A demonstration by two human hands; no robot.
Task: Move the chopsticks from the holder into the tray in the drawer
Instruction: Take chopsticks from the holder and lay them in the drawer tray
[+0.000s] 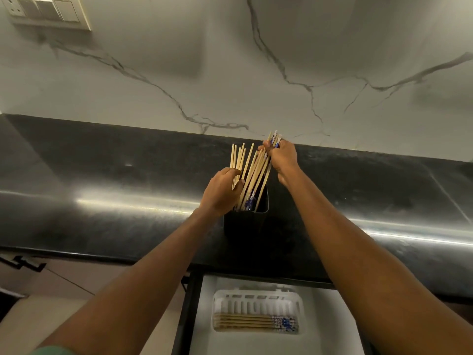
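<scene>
Dim warm light; glare streak on countertop (128,201) (wide-angle edges bowed).

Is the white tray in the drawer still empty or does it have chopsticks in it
Not empty. The white tray in the open drawer holds a few chopsticks lying flat along its near side.

Wall (230,60) behind is pale marble-look slab w/ dark grey veins branching across it. Switch plate (48,11) top left on the wall, beige, several rockers + a socket. Countertop (102,175) below is black polished stone, speckled, running full width; long bright streaks of light reflect along its front part. A thin seam line shows in the stone at far right. Under the counter at left, light beige cabinet front (64,283) w/ a dark handle (23,263). Lighting dim, warm-greenish overall
</scene>
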